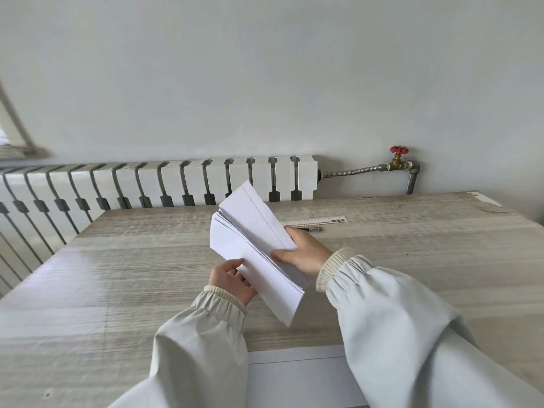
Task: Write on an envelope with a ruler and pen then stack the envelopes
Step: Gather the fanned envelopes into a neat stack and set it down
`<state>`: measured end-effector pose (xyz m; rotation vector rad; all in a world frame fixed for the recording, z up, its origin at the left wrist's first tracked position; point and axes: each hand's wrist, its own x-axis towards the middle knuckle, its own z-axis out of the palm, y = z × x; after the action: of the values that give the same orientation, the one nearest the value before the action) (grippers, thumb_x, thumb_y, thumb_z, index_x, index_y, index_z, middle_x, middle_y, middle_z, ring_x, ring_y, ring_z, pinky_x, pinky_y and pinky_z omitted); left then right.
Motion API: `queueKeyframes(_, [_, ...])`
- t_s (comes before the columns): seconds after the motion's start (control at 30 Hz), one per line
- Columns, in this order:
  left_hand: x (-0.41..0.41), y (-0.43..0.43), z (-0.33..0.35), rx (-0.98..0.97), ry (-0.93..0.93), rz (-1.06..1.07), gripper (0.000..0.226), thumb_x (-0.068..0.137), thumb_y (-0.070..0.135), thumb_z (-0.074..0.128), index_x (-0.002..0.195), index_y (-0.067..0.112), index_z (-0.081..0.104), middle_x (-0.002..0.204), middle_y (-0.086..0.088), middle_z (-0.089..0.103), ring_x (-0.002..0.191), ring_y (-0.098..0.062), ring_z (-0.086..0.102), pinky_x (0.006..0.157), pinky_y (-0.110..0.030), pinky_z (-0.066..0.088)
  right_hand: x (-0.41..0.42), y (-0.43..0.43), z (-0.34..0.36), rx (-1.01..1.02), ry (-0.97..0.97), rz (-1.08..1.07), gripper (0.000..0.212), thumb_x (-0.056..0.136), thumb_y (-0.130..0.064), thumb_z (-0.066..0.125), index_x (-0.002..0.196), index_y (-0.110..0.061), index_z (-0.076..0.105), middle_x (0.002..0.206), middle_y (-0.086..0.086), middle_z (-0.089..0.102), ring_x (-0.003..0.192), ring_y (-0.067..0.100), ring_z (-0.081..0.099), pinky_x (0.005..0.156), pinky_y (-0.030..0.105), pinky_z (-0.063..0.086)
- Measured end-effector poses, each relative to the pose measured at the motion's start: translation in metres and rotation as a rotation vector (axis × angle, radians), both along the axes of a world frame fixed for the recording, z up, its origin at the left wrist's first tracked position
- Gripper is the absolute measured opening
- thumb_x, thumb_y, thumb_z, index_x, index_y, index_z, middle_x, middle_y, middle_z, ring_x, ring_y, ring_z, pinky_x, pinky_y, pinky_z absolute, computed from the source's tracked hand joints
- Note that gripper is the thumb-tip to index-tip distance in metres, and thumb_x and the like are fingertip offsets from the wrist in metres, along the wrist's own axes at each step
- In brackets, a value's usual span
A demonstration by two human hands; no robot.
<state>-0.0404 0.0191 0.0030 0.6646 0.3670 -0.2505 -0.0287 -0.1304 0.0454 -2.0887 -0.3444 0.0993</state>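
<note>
Above the table the fanned stack of white envelopes is gripped at its 3 o'clock edge by the right hand and pinched at 7 o'clock by the left hand, likely to peel one off, so the next move calls for the ruler and pen at 1 o'clock, their print unreadable.

Matt white paper envelopes; pale wood-grain desk with slight sheen; smooth cloth sleeves; dull metal pipe.
</note>
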Motion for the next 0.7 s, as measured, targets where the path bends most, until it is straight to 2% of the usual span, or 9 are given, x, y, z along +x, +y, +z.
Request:
queueKeyframes(0.1, [0.0,-0.002,0.0,-0.032,0.026,0.067,0.019,0.085,0.007,0.037,0.103,0.008,0.044,0.085,-0.008,0.049,0.078,-0.023,0.05,0.075,-0.039,0.043,-0.004,0.008,0.002,-0.044,0.009,0.07,0.037,0.092,-0.013,0.045,0.128,-0.01,0.042,0.13,0.008,0.052,0.119,0.023,0.05,0.098,0.031,0.037])
queueKeyframes(0.17, [0.0,-0.002,0.001,-0.06,0.039,0.109,0.015,0.086,0.007,0.037,0.099,0.01,0.043,0.083,-0.008,0.046,0.075,-0.021,0.049,0.07,-0.037,0.043,-0.007,0.011,0.002,-0.071,0.011,0.081,0.036,0.093,-0.012,0.04,0.129,-0.009,0.039,0.132,0.01,0.05,0.12,0.026,0.049,0.102,0.036,0.036])
queueKeyframes(0.27, [-0.001,-0.003,0.005,-0.125,0.013,0.14,0.03,0.087,0.008,0.037,0.116,0.018,0.035,0.096,-0.01,0.046,0.081,-0.023,0.051,0.068,-0.04,0.044,-0.011,0.015,0.002,-0.118,-0.024,0.034,0.031,0.091,-0.009,0.039,0.122,-0.007,0.044,0.121,0.013,0.055,0.108,0.03,0.056,0.094,0.039,0.044])
queueKeyframes(0.37, [-0.002,-0.003,0.006,-0.167,-0.001,0.175,0.052,0.089,0.009,0.035,0.138,0.015,0.02,0.13,-0.01,0.038,0.109,-0.025,0.05,0.086,-0.039,0.04,-0.013,0.018,0.0,-0.128,-0.061,-0.048,0.029,0.087,-0.005,0.04,0.114,-0.005,0.049,0.113,0.016,0.059,0.1,0.031,0.058,0.086,0.037,0.047])
queueKeyframes(0.43, [-0.001,-0.003,0.005,-0.192,0.005,0.193,0.055,0.09,0.01,0.034,0.141,0.013,0.013,0.133,-0.01,0.036,0.123,-0.025,0.042,0.091,-0.039,0.037,-0.013,0.018,0.0,-0.126,-0.065,-0.076,0.03,0.085,-0.003,0.043,0.113,-0.004,0.052,0.112,0.016,0.06,0.1,0.03,0.058,0.083,0.033,0.046])
queueKeyframes(0.5, [0.0,-0.002,0.004,-0.193,-0.001,0.191,0.053,0.09,0.011,0.033,0.14,0.013,0.015,0.123,-0.009,0.04,0.118,-0.025,0.045,0.092,-0.039,0.037,-0.015,0.019,0.0,-0.13,-0.057,-0.051,0.034,0.084,-0.003,0.046,0.117,-0.007,0.052,0.113,0.014,0.061,0.101,0.028,0.059,0.08,0.03,0.045])
queueKeyframes(0.57, [0.001,-0.002,0.001,-0.15,-0.007,0.181,0.043,0.09,0.011,0.034,0.132,0.016,0.028,0.114,-0.009,0.042,0.1,-0.025,0.051,0.089,-0.039,0.039,-0.017,0.02,-0.001,-0.15,-0.061,-0.009,0.037,0.083,-0.002,0.05,0.119,-0.01,0.053,0.115,0.011,0.062,0.102,0.026,0.059,0.079,0.028,0.045])
queueKeyframes(0.63, [0.003,-0.002,0.0,-0.113,-0.003,0.169,0.03,0.089,0.011,0.036,0.118,0.015,0.039,0.109,-0.01,0.045,0.088,-0.024,0.051,0.092,-0.039,0.039,-0.019,0.021,0.0,-0.174,-0.07,0.031,0.039,0.083,0.002,0.049,0.119,-0.011,0.054,0.113,0.011,0.064,0.102,0.026,0.061,0.083,0.033,0.048])
queueKeyframes(0.7, [0.004,-0.002,-0.002,-0.095,0.002,0.147,0.023,0.089,0.011,0.037,0.112,0.012,0.04,0.097,-0.01,0.048,0.084,-0.025,0.051,0.09,-0.04,0.039,-0.02,0.024,-0.001,-0.184,-0.078,0.078,0.038,0.084,0.005,0.047,0.117,-0.011,0.056,0.108,0.013,0.066,0.098,0.028,0.062,0.082,0.035,0.049])
